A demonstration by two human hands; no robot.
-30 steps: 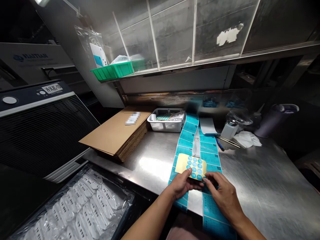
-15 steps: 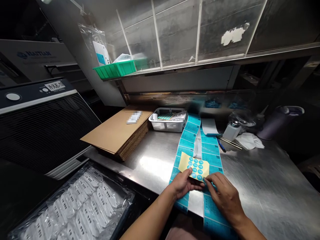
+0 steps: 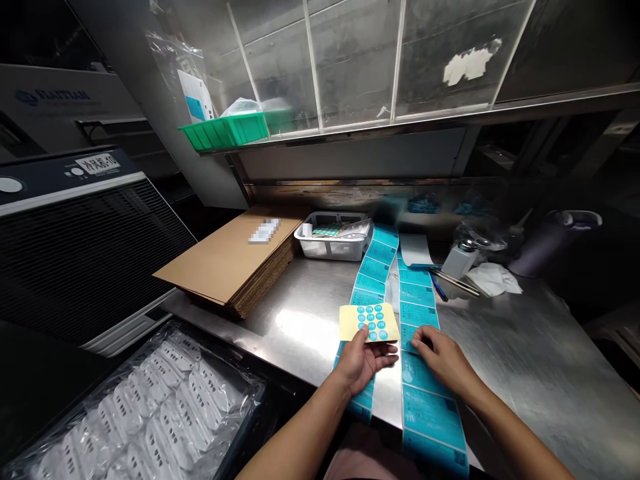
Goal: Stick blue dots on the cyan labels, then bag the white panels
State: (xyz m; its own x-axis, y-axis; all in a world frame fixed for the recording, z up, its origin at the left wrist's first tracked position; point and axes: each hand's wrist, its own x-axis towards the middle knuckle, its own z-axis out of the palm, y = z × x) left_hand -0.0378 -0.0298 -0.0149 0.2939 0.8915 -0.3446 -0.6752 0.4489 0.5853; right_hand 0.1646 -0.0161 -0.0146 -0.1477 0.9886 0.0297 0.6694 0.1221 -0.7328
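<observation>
I have a yellow-backed sheet of round blue stickers (image 3: 369, 323) pinched at its lower edge in my left hand (image 3: 364, 362), held over a blue label strip (image 3: 371, 270) on the steel table (image 3: 530, 353). My right hand (image 3: 443, 359) rests on a second blue label strip (image 3: 431, 417), fingers slightly curled; I cannot tell whether they grip it.

Two bare hands (image 3: 365, 363) (image 3: 443, 357), two strips of blue labels (image 3: 373, 270) (image 3: 425, 413), one sheet of round blue stickers (image 3: 370, 321). One steel tray (image 3: 330, 248), one green plastic tray (image 3: 225, 131), one stack of cardboard sheets (image 3: 220, 257).
</observation>
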